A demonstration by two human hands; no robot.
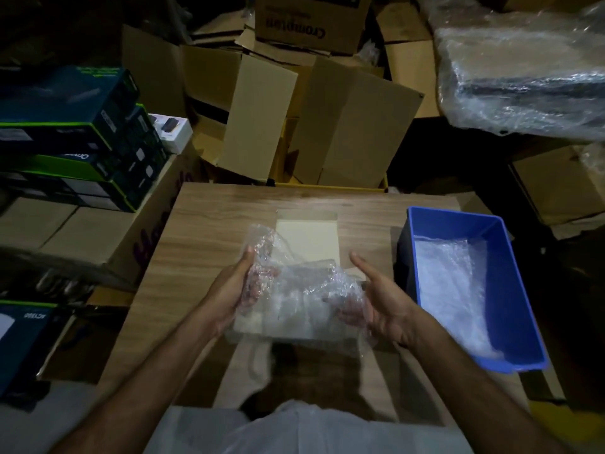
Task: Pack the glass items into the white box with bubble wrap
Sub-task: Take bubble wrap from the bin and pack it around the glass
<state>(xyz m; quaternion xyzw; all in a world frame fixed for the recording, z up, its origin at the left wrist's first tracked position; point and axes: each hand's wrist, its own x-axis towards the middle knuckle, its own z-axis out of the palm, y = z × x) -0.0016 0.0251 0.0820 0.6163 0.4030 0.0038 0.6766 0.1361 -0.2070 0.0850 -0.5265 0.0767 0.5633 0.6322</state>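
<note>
Now both hands grip a bubble-wrap sheet (294, 290) over the white box (306, 237) at table centre: left hand (230, 290) curled at nine o'clock, right hand (376, 299) half-open at three.

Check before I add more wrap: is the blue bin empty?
No. The blue bin holds bubble wrap across its bottom.

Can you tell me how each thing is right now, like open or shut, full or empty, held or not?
White box: open, lid flap up, on the table.
Bubble wrap: held in both hands over the box, crumpled round something I cannot make out.
Left hand: gripping the wrap.
Right hand: cupping the wrap, fingers under it.
Blue bin: open, with more clear wrap inside.
Brown cartons: open, flaps up.
</note>
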